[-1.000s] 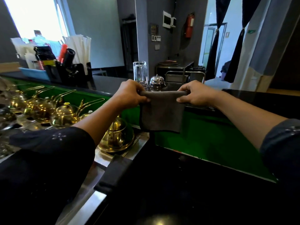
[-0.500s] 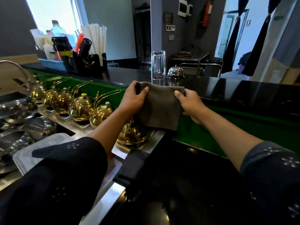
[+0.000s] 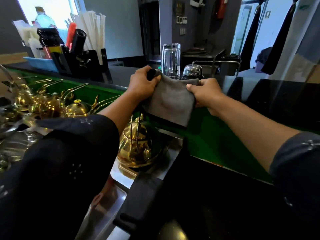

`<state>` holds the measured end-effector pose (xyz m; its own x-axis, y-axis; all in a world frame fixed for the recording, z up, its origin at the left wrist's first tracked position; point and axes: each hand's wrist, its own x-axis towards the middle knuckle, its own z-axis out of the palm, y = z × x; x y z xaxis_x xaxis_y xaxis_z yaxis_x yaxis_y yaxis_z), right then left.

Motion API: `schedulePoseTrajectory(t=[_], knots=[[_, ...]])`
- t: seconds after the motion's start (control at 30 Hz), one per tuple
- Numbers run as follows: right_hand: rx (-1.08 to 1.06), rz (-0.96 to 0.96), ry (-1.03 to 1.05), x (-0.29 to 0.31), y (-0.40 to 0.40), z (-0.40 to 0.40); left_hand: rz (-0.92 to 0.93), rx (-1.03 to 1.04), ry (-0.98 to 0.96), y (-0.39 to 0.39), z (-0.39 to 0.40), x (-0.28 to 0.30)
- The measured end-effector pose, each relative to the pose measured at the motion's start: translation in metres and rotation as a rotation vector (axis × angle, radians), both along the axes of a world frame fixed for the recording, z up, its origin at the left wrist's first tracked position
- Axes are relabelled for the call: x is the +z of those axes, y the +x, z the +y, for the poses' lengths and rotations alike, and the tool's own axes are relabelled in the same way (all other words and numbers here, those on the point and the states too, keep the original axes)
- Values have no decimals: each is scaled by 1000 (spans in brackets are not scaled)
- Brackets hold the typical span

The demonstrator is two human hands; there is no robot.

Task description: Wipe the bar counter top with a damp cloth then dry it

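Both hands are clamping the grey cloth (image 3: 170, 99): the left hand (image 3: 142, 82) is bunching its upper left corner, the right hand (image 3: 205, 93) is pinching its right edge. It is hanging in the air just short of the black counter (image 3: 277, 94), over a brass teapot (image 3: 138, 144). A sweep along the counter's far side is likely risking a knock to the tall glass (image 3: 170, 60) or the bell (image 3: 193, 71). Compared with 0.5 seconds ago, the left hand is gathering more cloth.
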<state>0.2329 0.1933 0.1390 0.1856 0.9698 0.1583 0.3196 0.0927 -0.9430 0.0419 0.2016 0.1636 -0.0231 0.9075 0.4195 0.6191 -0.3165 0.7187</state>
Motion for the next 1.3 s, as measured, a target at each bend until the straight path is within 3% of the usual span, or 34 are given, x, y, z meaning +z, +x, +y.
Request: schedulePoseTrajectory(t=[0.27,0.4,0.53,0.77,0.87,0.93,1.0,1.13,1.3], knots=[[-5,-10,-107,25,12,44,116,-51,-28,5,50,10],[-117,-134,-90,24,16,60,156,-39,-47,16,70,9],[-244,-382,-38,19,18,70,158,18,-50,21,84,2],[-275,-623,-48,5,23,71,262,50,-38,23,89,-2],[-297,-725,106,10,22,58,267,33,103,23,84,-1],[-209,-726,263,13,20,49,299,-63,141,26,76,2],[-58,-724,286,14,18,42,401,-172,65,32,67,4],[141,-942,46,16,11,39,688,-297,-232,41,59,4],[172,-1059,-76,16,6,48,698,-314,-228,45,63,-8]])
